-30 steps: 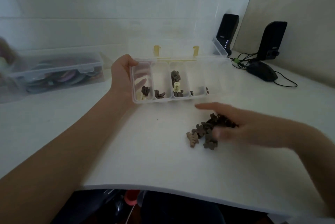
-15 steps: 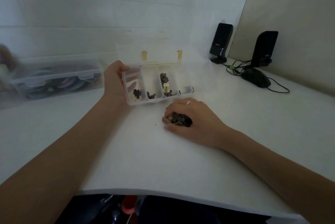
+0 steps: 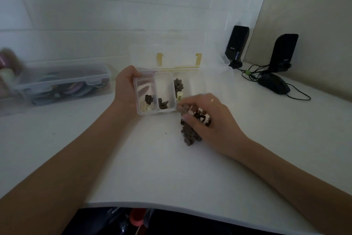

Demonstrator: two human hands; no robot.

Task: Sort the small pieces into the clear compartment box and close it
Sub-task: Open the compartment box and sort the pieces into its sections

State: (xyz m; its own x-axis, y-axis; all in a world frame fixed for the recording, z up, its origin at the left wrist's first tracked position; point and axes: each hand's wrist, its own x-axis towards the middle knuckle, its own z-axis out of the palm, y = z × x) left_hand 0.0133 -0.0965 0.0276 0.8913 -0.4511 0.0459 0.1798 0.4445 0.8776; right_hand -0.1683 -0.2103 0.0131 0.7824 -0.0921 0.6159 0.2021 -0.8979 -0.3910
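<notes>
The clear compartment box (image 3: 164, 80) stands open in the middle of the white table, its lid (image 3: 179, 54) up at the back with two yellow clasps. My left hand (image 3: 124, 90) grips the box's left end. Brown and cream pieces lie in three of its compartments. My right hand (image 3: 206, 118) is shut on a handful of small brown pieces at the box's near edge. More brown pieces (image 3: 189, 135) hang or lie in a clump just under that hand, on the table. The box's right part is hidden behind my right hand.
A closed clear storage box (image 3: 62, 82) with coloured items sits at the left. Two black speakers (image 3: 237, 44) (image 3: 283, 52), a black mouse (image 3: 274, 85) and their cables stand at the back right. The table's front edge (image 3: 171, 208) curves near my body.
My right hand swept the loose brown pieces leftward into a heap, closed over them, and now lifts a handful toward the box's near edge. The left hand keeps holding the box.
</notes>
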